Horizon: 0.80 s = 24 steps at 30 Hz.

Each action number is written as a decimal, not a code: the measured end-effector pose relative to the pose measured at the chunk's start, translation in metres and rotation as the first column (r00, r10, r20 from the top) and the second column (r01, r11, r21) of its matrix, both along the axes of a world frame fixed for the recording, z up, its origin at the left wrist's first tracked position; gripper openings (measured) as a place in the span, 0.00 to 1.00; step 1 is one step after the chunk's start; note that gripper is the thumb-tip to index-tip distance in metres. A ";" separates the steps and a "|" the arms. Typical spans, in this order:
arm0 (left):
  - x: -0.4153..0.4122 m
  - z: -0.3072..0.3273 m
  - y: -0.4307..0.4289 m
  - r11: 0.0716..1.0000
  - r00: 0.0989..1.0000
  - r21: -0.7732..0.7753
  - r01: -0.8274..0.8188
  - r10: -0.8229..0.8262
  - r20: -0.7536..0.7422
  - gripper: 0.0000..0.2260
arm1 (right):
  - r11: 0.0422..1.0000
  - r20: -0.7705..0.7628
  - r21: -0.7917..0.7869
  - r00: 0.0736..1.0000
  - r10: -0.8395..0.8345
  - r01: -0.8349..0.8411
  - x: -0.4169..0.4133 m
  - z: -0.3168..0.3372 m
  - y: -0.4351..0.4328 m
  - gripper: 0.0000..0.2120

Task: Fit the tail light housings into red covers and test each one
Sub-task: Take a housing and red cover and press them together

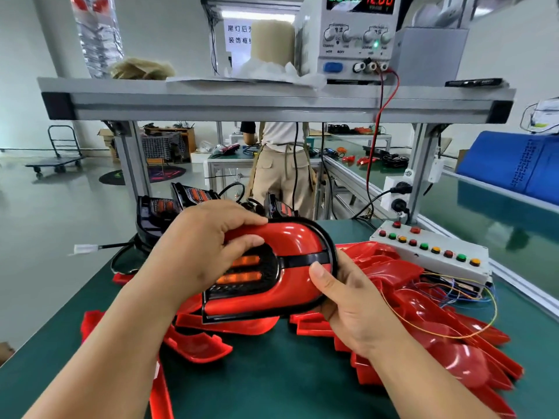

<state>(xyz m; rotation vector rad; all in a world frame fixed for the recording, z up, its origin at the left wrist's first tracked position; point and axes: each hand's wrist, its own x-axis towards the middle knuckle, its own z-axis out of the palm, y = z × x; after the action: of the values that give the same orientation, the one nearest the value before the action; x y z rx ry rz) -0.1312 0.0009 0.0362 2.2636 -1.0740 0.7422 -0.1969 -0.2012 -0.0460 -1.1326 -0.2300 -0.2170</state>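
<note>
Red cover (298, 237) with black housing (245, 278) seated inside, held above green mat (287, 373), over pile of loose covers (438, 322). Left hand (196, 249) clamped on unit's left end, fingers over top edge, thumb on red face. Right hand (354, 306) grips right end, thumb pressed on black rim. Spare housings (157, 211) stand behind at bench's far edge. Button box (429, 252) at right. Power supply (357, 37) on shelf above.

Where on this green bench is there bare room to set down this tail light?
Bare mat lies at the front edge between your forearms, below the tail light. The right side is piled with red covers up to the button box; black housings and cables crowd the back left.
</note>
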 end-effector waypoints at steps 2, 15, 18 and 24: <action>0.000 0.000 -0.003 1.000 1.000 0.006 0.007 -0.007 -0.007 0.13 | 1.000 -0.011 -0.006 1.000 0.002 -0.003 0.000 0.001 -0.002 0.23; 0.005 -0.013 -0.009 0.999 1.000 -0.035 -0.001 0.002 0.023 0.14 | 1.000 -0.028 0.008 0.999 0.025 -0.025 0.000 0.000 -0.008 0.21; 0.005 -0.018 -0.007 0.996 1.000 -0.093 0.007 -0.009 -0.024 0.13 | 0.998 -0.029 0.036 0.998 0.056 -0.055 0.001 -0.001 -0.010 0.17; 0.011 -0.023 0.003 0.986 0.957 -0.058 0.156 -0.165 -0.239 0.17 | 0.993 -0.057 0.071 0.993 0.101 -0.097 0.001 -0.005 -0.015 0.15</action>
<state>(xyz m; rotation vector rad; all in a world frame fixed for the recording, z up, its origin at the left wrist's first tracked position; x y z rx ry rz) -0.1202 0.0037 0.0132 2.1375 -1.0985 0.4031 -0.1956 -0.2163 -0.0514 -1.0552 -0.2234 -0.1016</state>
